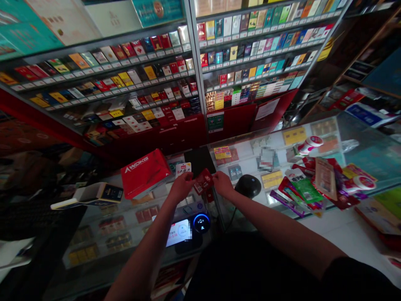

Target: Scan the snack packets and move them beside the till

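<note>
Two hands (pixel 181 187) (pixel 223 184), one red packet (pixel 203 182) mid-frame. One large red box (pixel 144 173) center-left, one lit rectangular screen (pixel 178 233) lower center, two pink-lidded tubs (pixel 307 145) (pixel 360 182) right.

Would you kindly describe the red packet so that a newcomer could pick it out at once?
Start at the glass counter by the shelves and find the big red box lettered AWDKG. To its right, the red packet is between the left hand and the right hand. Unlike that box, it is small and hand-held; unlike the nearby white packet, it is dark red.
</note>
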### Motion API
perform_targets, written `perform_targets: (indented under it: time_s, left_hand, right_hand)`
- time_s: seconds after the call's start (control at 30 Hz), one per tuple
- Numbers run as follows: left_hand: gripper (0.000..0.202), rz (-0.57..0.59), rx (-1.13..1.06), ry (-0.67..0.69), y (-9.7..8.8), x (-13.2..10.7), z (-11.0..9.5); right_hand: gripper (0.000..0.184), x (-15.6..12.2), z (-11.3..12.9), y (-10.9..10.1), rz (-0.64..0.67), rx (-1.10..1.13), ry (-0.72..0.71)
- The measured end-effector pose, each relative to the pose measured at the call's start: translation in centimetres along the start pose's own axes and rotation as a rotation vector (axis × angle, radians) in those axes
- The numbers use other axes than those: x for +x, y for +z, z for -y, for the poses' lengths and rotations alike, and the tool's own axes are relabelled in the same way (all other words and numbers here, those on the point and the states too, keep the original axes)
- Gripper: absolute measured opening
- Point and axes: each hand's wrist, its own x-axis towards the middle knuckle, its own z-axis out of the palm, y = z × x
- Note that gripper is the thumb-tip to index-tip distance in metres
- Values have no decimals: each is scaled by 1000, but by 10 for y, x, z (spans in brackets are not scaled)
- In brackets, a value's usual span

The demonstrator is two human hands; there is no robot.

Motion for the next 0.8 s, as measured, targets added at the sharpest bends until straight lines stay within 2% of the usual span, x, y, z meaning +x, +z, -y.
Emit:
perform_targets:
  time_s: [0.1, 0.27, 0.37, 0.43, 0.53, 0.63, 0.8]
  left_hand:
    - [37, -5, 38, 64, 2, 14, -4]
    - [33, 106, -57, 118, 5, 18, -16]
    - [36, 158, -247, 42, 10, 11, -27]
    - [39, 165, -422, -27, 15, 6, -36]
    - [43, 141, -587, -74, 27, 1, -50]
    - [46, 117, -663, -68, 42, 0, -62]
    - [44, 85, -674, -61, 64, 1, -77]
  right_hand:
    - [16, -1, 15, -19, 25, -24, -159]
    - [15, 2, 31, -51, 8, 13, -306]
    - [10, 1, 33, -66, -70, 175, -256]
    - [20, -2, 31, -73, -96, 306, -196]
    - [35, -12, 28, -81, -17, 456, -186]
    - [34, -24, 24, -86, 70, 554, -209]
    - [24, -33, 17, -104, -69, 497, -149]
